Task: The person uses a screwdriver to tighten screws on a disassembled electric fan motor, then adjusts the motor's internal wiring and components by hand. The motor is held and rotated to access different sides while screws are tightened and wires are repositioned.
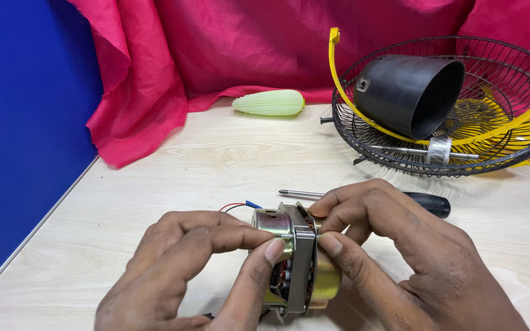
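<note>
Brass-coloured end caps and a grey steel core marked the fan motor (295,257), which stood on edge near the front edge of the wooden table (216,153), its shaft axis running roughly left to right. Left hand (185,270) pinched the left cap between thumb and forefinger; right hand (394,245) clasped the right cap and top rim. Both hands were equally close, one at each end. Red, black and blue wires (237,206) trailed behind. A screwdriver (369,199) lay just beyond the motor. At the back right corner, a wire fan guard (522,92) held a black cone housing (409,92) and a metal rod (424,150).
</note>
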